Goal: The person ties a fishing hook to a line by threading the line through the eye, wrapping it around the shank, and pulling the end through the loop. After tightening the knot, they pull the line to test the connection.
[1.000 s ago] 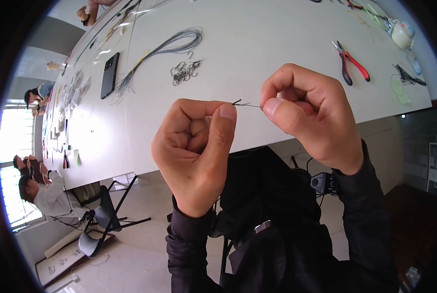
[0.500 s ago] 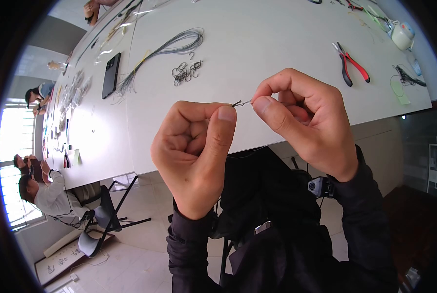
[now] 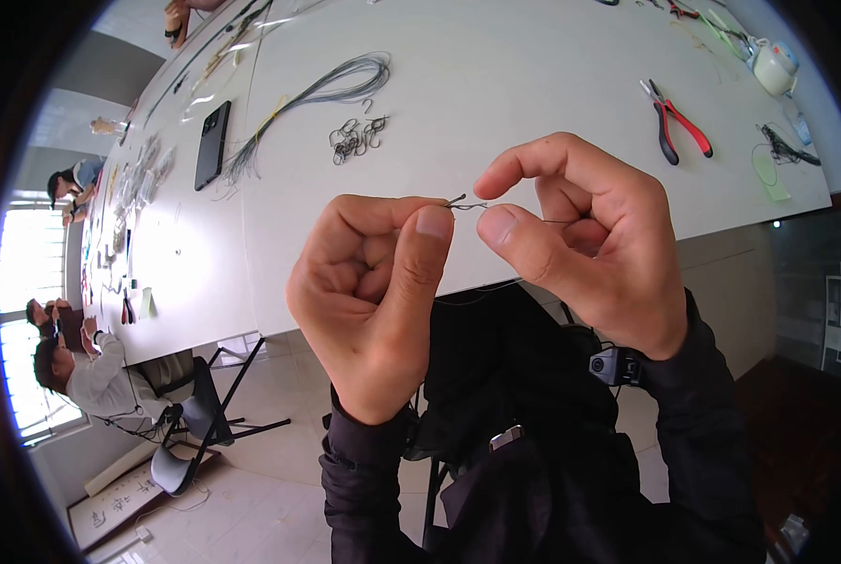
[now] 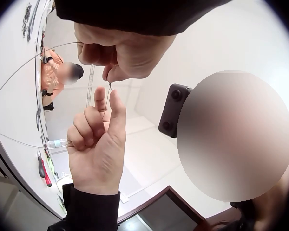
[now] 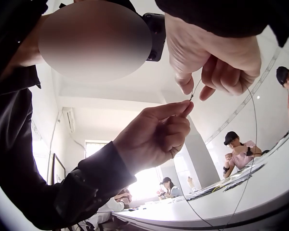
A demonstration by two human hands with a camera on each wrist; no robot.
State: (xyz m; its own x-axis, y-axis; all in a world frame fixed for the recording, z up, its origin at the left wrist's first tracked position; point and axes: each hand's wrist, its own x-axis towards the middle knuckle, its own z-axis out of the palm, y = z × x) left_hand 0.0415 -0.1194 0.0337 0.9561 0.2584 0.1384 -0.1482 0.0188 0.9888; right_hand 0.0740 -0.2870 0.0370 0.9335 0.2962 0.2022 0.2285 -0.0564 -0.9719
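Between thumb and index finger my left hand (image 3: 369, 296) pinches a dark fish hook (image 3: 457, 199), and only its thin end with line twisted at it sticks out. The rest of the hook is hidden in the fingers. Just to the right is my right hand (image 3: 594, 240), its thumb and index finger parted around the twisted line. Its other fingers curl over the thin fishing line (image 3: 560, 222), which runs into the palm. In the right wrist view the line (image 5: 255, 120) hangs in a long loop between both hands.
On the white table (image 3: 496, 85) lie a pile of fish hooks (image 3: 353, 141), a bundle of grey line (image 3: 336, 80), a black phone (image 3: 213, 146) and red-black pliers (image 3: 674, 122). A white bottle (image 3: 775, 68) stands far right. Other people (image 3: 92, 376) sit along the table.
My right hand has come leftward to the hook's end, and its thumb and index finger have parted from their pinch on the line. The left hand has kept its pinch, nearly still.
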